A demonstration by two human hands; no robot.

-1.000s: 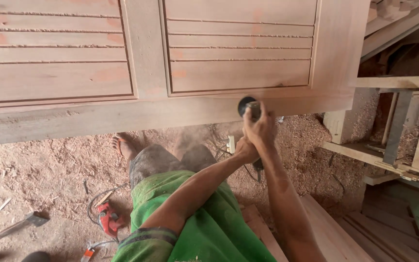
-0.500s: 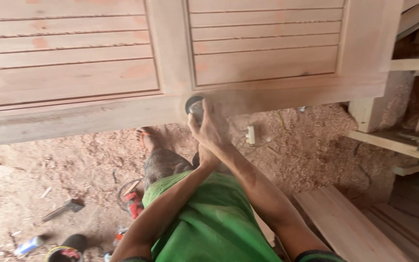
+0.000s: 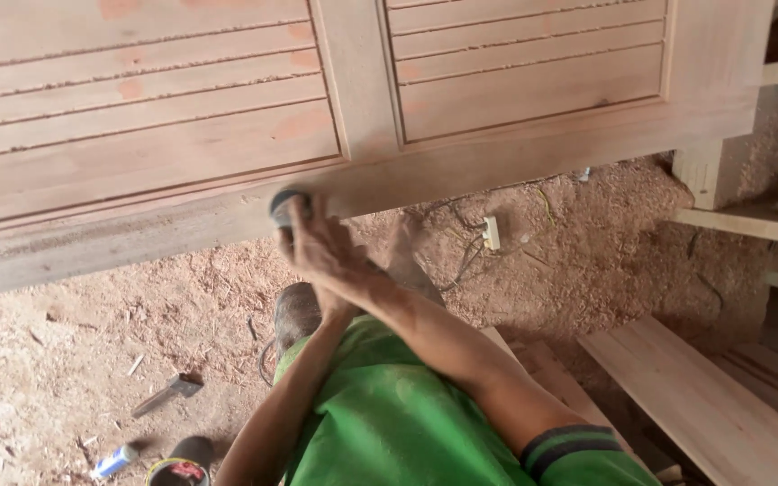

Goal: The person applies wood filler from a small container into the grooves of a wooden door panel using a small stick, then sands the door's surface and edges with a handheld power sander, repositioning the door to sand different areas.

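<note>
Head view. A dark round sanding tool (image 3: 288, 207) is pressed against the lower rail of a panelled wooden door (image 3: 497, 99), at about 11 o'clock from the green shirt (image 3: 389, 423). The right hand (image 3: 326, 256) is closed around the tool. The left hand is hidden beneath it; its grip cannot be told. Sawdust (image 3: 92, 324) is spread at 8 o'clock.
</note>
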